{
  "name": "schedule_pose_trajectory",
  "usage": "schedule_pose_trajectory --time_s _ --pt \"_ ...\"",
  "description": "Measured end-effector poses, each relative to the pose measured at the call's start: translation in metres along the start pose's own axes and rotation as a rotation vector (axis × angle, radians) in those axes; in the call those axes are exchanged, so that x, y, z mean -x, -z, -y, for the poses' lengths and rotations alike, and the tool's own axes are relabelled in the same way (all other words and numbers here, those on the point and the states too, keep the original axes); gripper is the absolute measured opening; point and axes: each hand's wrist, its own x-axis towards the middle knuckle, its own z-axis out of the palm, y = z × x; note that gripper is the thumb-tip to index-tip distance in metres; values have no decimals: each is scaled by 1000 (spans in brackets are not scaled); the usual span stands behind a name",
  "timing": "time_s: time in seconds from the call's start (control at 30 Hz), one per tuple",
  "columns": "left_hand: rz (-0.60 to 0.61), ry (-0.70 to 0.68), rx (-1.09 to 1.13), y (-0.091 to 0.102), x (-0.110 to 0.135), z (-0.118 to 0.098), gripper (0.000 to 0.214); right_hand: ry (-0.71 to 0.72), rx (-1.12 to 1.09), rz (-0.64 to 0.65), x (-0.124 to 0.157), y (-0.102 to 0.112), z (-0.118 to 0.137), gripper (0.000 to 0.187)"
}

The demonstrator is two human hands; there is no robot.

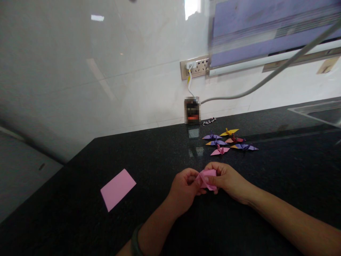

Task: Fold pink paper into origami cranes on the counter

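Between both hands, just above the dark counter, is a partly folded piece of pink origami paper (212, 174). My left hand (184, 185) pinches its left side, thumb on top and fingers curled behind. From the other side my right hand (228, 179) grips it, with the thumb pressed across the front fold. The fingers partly cover the paper, so its full shape is hidden. Just beyond my hands rest several folded paper cranes, among them a pink crane (220, 151), a yellow crane (229, 132) and a purple crane (244, 147).
A flat pink paper sheet (118, 190) lies left on the black speckled counter (80, 213). Against the wall stand a blurred dark object (192, 111) and a small beaded strand (209, 121). A grey cable (255, 87) runs right, below a wall socket (195, 67).
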Motion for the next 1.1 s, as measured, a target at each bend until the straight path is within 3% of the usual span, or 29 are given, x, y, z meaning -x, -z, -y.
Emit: schedule_pose_trajectory --time_s 0.2,0.37,0.53,0.73,0.9,1.1 --pt "-29 -72 29 -2 1 2 23 18 1 -31 -1 1 -1 27" --pt "-98 -147 -131 -2 3 6 16 41 64 -11 1 -1 2 27" --pt "-75 -166 -162 0 3 4 15 99 135 -37 0 2 1 18" --pt "-38 -133 -42 1 5 -8 14 272 323 -106 3 6 7 6" --pt "-38 -43 50 3 5 -11 23 494 478 -114 7 5 14 11" --pt "-12 -1 161 3 4 -8 24 572 551 -89 7 5 15 14"
